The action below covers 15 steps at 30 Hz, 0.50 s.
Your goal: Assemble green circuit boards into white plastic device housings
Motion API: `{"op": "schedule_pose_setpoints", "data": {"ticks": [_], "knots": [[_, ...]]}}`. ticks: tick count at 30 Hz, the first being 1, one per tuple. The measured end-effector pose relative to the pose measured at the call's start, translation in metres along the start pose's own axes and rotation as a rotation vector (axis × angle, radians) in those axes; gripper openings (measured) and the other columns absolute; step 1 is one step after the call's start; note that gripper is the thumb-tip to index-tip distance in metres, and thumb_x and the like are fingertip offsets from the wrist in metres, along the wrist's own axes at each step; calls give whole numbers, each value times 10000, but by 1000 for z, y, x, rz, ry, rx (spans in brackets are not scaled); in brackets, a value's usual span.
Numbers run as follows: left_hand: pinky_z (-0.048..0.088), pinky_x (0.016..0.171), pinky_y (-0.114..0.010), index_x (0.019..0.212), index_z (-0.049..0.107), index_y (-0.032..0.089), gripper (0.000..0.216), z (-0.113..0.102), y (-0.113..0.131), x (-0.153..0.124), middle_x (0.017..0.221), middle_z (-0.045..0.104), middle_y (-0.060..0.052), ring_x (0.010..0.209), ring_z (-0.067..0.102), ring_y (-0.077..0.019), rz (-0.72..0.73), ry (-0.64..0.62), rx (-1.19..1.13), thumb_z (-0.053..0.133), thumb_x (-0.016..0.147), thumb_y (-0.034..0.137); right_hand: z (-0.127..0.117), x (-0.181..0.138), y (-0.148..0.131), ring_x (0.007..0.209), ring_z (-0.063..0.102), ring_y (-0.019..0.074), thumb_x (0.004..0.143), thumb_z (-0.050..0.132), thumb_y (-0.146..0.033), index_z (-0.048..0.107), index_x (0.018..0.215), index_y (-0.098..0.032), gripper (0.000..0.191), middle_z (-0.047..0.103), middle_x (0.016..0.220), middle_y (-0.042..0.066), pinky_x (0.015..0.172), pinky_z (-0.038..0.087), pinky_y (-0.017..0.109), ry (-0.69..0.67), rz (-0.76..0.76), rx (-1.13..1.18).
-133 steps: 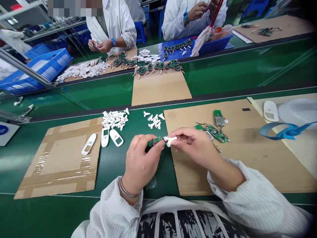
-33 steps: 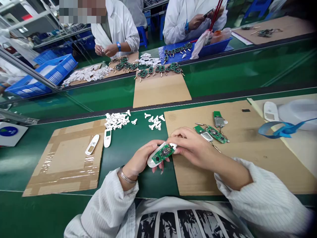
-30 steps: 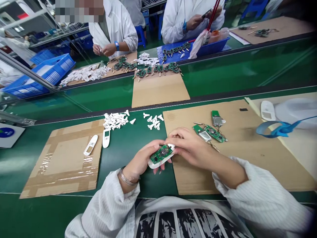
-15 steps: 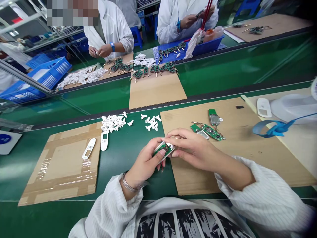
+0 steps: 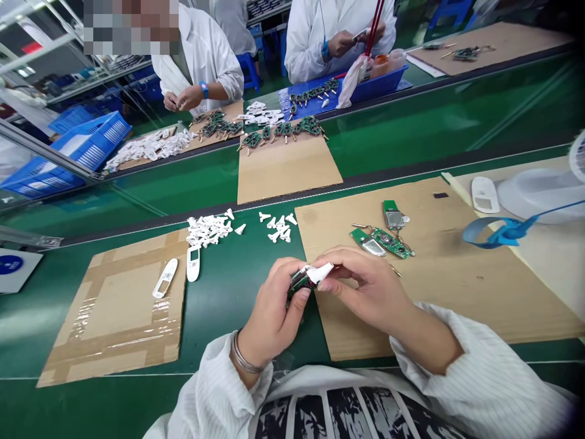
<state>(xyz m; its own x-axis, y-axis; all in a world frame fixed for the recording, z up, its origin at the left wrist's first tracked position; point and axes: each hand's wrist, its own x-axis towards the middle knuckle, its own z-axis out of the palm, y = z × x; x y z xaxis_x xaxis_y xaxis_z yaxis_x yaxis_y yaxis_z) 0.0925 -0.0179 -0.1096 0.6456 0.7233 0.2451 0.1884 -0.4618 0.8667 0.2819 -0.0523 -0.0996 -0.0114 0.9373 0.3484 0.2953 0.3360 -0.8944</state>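
My left hand [image 5: 273, 308] is closed round a small green circuit board [image 5: 298, 283] with a metal-faced part, thumb below and fingers over the top. At its right end a white plastic tip piece [image 5: 322, 272] sticks out, pinched by the thumb and fingers of my right hand [image 5: 372, 289]. My fingers hide part of the joint between the two. Loose green circuit boards with small screens [image 5: 392, 242] lie on the cardboard beyond my right hand. Small white plastic tips [image 5: 280, 228] are scattered on the bench ahead of my left hand.
A larger heap of white tips [image 5: 209, 229] lies farther left, near two white casing halves [image 5: 193, 263]. Cardboard sheets [image 5: 114, 317] cover parts of the green bench. At right are a blue wrist strap [image 5: 496, 233] and a white fan [image 5: 532, 198]. Two co-workers in white sit opposite.
The held board has turned, so its metal-faced side and the white tip piece now show more. My right fingers have curled in round the tip. A thin metal pin on the cardboard has become visible.
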Motion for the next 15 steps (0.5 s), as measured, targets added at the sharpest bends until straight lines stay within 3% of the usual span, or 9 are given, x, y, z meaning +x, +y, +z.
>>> {"op": "schedule_pose_setpoints", "data": {"ticks": [4, 11, 15], "knots": [[465, 906, -373, 1296, 462, 248, 340, -2, 6, 3, 1121, 539, -93, 1069, 521, -228, 61, -25, 89, 404, 965, 200, -1, -1, -3, 779, 687, 143, 862, 685, -238, 684, 933, -195, 83, 716, 861, 39, 672, 588, 220, -5, 14, -8], [478, 831, -339, 1266, 482, 250, 313, 5, -2, -4, 1081, 530, -83, 982, 544, -206, 73, 21, 42, 412, 964, 202, 1, -3, -7, 715, 689, 133, 833, 697, -216, 677, 886, -198, 60, 699, 823, 16, 654, 594, 225, -13, 137, 65], [471, 866, -358, 1247, 479, 239, 296, 4, -3, -4, 1118, 531, -90, 1021, 548, -207, 84, 20, -32, 427, 961, 187, 1, -4, -9, 713, 656, 137, 837, 695, -152, 674, 890, -200, 75, 696, 790, 2, 651, 546, 238, -3, 0, -125]]}}
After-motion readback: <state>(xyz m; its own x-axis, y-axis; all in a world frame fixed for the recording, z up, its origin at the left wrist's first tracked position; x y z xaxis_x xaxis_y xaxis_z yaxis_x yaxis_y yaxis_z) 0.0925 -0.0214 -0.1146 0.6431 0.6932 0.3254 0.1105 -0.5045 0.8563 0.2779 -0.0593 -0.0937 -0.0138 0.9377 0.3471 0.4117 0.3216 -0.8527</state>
